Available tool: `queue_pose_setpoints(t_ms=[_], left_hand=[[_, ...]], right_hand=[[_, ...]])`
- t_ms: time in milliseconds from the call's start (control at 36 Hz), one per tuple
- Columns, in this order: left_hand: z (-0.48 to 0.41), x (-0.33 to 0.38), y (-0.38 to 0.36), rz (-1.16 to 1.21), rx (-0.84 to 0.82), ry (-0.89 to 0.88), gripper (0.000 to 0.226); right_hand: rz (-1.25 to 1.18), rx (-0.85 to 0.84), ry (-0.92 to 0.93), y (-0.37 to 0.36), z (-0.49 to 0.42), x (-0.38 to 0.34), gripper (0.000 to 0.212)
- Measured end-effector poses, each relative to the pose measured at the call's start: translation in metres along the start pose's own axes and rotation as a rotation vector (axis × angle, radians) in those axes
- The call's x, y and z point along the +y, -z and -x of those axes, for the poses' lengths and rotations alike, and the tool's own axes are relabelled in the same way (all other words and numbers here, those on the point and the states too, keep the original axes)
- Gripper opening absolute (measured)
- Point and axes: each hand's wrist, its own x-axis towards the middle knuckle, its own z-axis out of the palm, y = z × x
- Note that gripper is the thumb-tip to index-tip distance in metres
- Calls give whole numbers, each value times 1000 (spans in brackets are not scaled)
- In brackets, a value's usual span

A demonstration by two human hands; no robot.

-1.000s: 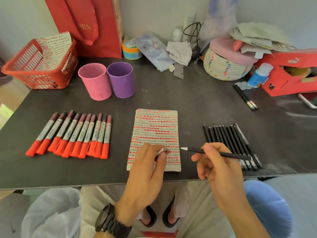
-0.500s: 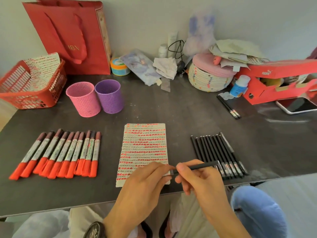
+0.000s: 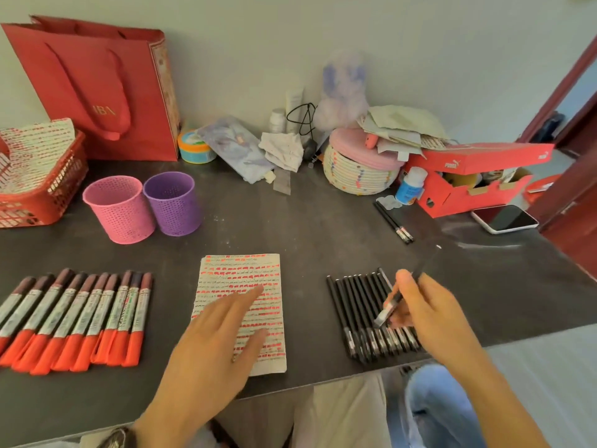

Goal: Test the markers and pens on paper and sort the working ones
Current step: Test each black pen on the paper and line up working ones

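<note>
The fingers of your left hand [image 3: 210, 350] spread over the paper [image 3: 245, 273], which lies on the table [image 3: 307, 234] near its front edge. Left of those fingers lies the row of markers [image 3: 80, 318]. Beyond it a mesh cup [image 3: 119, 210] and a second cup [image 3: 172, 205] stand side by side, with the basket [image 3: 42, 198] farther left. Your right hand [image 3: 429, 315] holds a pen [image 3: 387, 313] in its fingers above the row of pens [image 3: 355, 305], right of the paper. Beyond those fingers lie two loose pens [image 3: 394, 223].
</note>
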Motion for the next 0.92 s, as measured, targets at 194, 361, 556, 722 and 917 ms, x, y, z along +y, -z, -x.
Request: queue_pose_setpoints(t_ms=[194, 361, 556, 722, 917], left_hand=[[-8, -29, -7, -182, -187, 170, 73], [-11, -17, -26, -206, -200, 239, 60], [-12, -15, -34, -273, -183, 262, 71], [-13, -13, -31, -244, -178, 269, 73], [-10, -12, -30, -227, -141, 277, 69]], right_hand=[[921, -200, -2, 54, -62, 49, 43], [921, -239, 8, 48, -68, 60, 36], [862, -117, -113, 49, -108, 45, 41], [876, 84, 14, 23, -165, 27, 38], [1074, 24, -74, 4, -188, 24, 46]])
